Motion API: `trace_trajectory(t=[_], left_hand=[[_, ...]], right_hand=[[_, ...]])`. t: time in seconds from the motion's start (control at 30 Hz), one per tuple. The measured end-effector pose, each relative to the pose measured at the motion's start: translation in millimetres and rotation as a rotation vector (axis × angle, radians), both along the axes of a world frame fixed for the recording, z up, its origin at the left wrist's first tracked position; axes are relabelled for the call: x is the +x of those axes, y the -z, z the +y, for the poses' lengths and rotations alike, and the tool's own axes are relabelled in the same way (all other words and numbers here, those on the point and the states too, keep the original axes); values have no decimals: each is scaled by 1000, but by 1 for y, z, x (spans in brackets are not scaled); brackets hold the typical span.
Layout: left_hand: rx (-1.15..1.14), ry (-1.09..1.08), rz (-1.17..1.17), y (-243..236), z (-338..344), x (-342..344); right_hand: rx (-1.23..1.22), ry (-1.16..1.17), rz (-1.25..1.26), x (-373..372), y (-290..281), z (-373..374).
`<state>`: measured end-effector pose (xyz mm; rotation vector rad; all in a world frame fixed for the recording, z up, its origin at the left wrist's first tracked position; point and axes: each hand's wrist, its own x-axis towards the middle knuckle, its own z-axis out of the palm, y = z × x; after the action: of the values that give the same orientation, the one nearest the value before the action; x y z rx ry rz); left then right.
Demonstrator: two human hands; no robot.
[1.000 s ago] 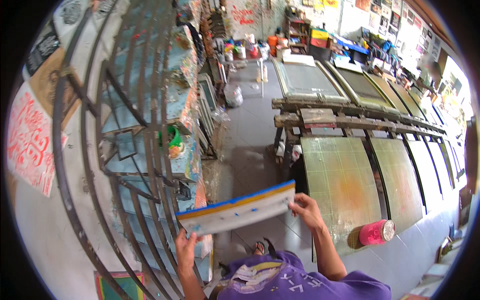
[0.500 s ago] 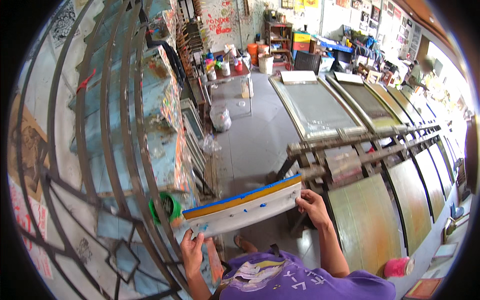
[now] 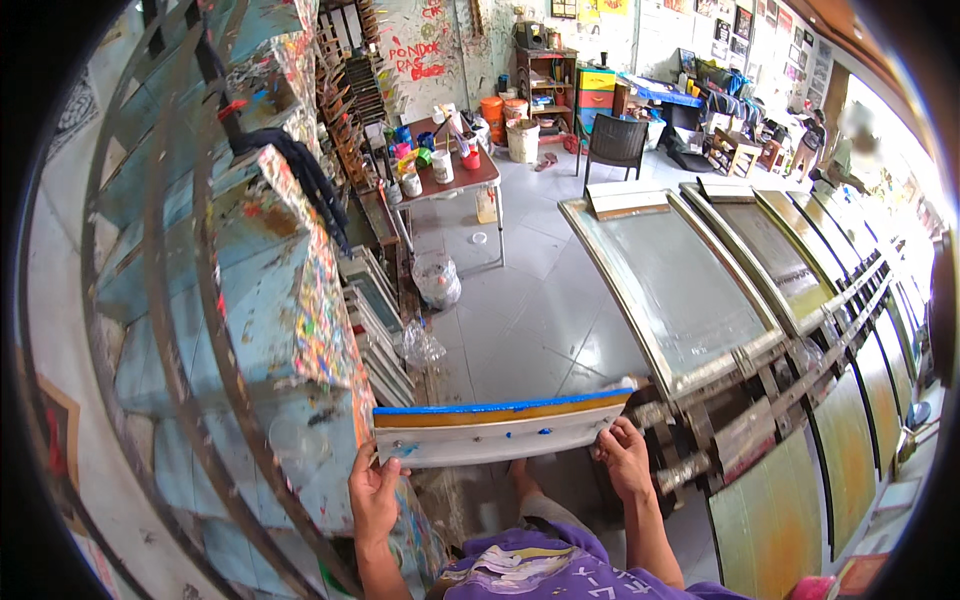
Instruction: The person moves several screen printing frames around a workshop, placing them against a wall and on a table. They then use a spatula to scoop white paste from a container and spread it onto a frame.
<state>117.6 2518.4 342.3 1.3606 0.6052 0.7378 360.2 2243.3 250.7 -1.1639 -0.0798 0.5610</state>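
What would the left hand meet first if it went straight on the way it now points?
Beyond the squeegee it holds, the left hand would probably meet the paint-spattered edge of the blue steps first, though depth is unclear in this view.

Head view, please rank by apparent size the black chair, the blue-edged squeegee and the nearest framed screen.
1. Framed screen
2. Blue-edged squeegee
3. Black chair, though it stands farthest from the camera

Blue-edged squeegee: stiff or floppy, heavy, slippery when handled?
The squeegee likely handles stiff: spanned between left hand and right hand, it shows no clear sag. Probably fairly light, since the hands grip only its ends. Its blue edge looks glossy, so may be slick.
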Motion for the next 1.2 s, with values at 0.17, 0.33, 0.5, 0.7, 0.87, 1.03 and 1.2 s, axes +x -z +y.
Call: trace_trajectory(t=[0.17, 0.33, 0.5, 0.7, 0.87, 1.03, 1.2], left_hand=[[101, 0, 1, 7, 75, 103], [111, 33, 17, -1, 153, 196], [83, -39, 24, 7, 207, 267], [-53, -28, -30, 33, 287, 354], [-43, 24, 20, 51, 382, 443], [7, 68, -40, 33, 494, 563], [19, 202, -13, 29, 572, 693]], right_hand=[[54, 41, 60, 82, 11, 71], [-33, 22, 18, 188, 3, 148], [-73, -68, -107, 279, -10, 209], [-65, -49, -113, 373, -10, 291], [-71, -54, -115, 456, 2, 371], [-139, -2, -80, 543, -4, 457], [-149, 95, -86, 624, -10, 501]])
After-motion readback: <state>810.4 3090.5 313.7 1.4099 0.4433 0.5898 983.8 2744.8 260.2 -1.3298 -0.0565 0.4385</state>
